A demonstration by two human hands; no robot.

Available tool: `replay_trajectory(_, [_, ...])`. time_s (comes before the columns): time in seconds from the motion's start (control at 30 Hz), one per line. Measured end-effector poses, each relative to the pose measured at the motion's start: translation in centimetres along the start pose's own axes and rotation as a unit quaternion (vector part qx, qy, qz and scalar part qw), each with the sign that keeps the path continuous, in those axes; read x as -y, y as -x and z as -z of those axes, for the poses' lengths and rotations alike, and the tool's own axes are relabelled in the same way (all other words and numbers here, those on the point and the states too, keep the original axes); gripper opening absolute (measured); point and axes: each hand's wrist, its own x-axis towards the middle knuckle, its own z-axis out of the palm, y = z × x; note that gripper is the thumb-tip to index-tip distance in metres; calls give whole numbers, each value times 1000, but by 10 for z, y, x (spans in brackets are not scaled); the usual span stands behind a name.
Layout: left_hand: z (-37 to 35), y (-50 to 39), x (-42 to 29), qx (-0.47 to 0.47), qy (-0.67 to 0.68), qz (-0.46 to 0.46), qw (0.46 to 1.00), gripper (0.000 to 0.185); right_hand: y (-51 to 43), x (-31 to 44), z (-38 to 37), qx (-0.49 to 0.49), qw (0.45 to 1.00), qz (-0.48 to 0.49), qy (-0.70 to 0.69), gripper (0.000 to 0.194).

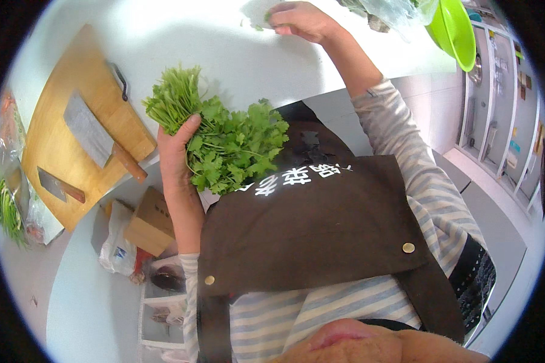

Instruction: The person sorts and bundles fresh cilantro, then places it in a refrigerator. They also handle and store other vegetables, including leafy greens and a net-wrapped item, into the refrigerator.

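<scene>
A thick bunch of fresh cilantro (236, 149) is gripped around its stems by my left hand (177, 140), the cut stem ends pointing up and the leaves spreading right, in front of my brown apron. My right hand (299, 22) is at the top of the view over the white table (272, 68), fingers curled. Small green leaf scraps (258, 28) lie by its fingertips; whether the fingers pinch any of them I cannot tell.
On the left, a wooden cutting board (50, 131) bears a large cleaver (88, 129) and a smaller knife (56, 183). Bagged green vegetables (4, 204) lie beyond it. A lime-green plastic basin (454, 36) and a clear plastic bag (399, 13) stand at the upper right. Below the table is a cardboard box (152, 220).
</scene>
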Motion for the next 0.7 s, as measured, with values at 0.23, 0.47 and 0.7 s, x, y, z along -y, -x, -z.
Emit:
replay_trajectory(0.23, [-6, -5, -5, 35, 7, 22, 999, 53, 94, 6, 6, -83, 790, -135, -592, 19])
replay_trajectory(0.47, [-14, 0, -9, 0, -22, -4, 1000, 53, 86, -15, -6, -154, 862, -141, -463, 20])
replay_trajectory(0.7, [-5, 3, -1, -51, -16, 24, 998, 50, 43, -31, -2, -240, 961, -129, 53, 30])
